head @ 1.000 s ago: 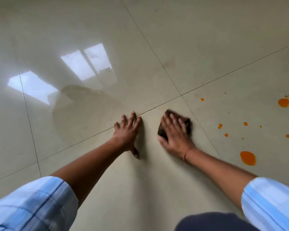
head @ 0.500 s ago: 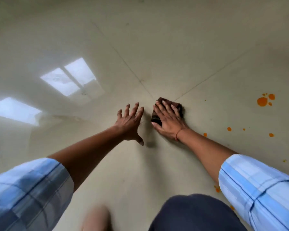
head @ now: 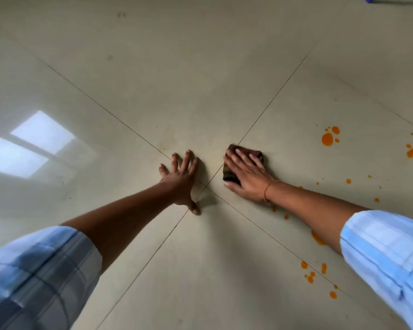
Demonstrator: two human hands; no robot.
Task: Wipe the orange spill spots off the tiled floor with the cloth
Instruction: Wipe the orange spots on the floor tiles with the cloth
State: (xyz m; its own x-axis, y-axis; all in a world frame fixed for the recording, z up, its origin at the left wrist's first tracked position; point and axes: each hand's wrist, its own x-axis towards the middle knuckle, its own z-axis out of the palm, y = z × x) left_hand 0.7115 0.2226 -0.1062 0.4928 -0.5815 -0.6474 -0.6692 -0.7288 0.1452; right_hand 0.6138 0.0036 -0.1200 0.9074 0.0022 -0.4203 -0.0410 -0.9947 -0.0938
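Well to the left of the left hand (head: 180, 179): a bright window reflection (head: 34, 144) on the glossy floor (head: 200, 67), so probably slippery under a palm. Left hand itself: flat on the tile, fingers straight and spread, thumb out toward the body, holding nothing. Seems to serve as a support. Just right of its thumb: the crossing of the grout lines (head: 204, 186).

Just right of that crossing: the right hand (head: 248, 177), fingers straight and close together, pressing flat on the cloth (head: 230, 176). Cloth: dark brown, folded to a small pad, lying on the floor under palm and fingers, with edges showing beyond the fingertips and on the thumb side. Looks soft, light and thin. Probably slides easily on such smooth tile, and bunches up if pushed from one edge only. Best to hold by flat pressure over the middle, thumb along the side edge.

Right of the right hand, well apart: an orange spot cluster (head: 327, 139), and farther right an orange pair (head: 411, 152). On the body side of the hand, beside the forearm: small drops and a bigger smear (head: 317, 238), partly hidden by the arm, then lower drops (head: 310, 277) close to a grout line.

Open floor ahead and to the right for sweeping. Only the person's own forearm and blue sleeve (head: 386, 253) in the way of the near spots.
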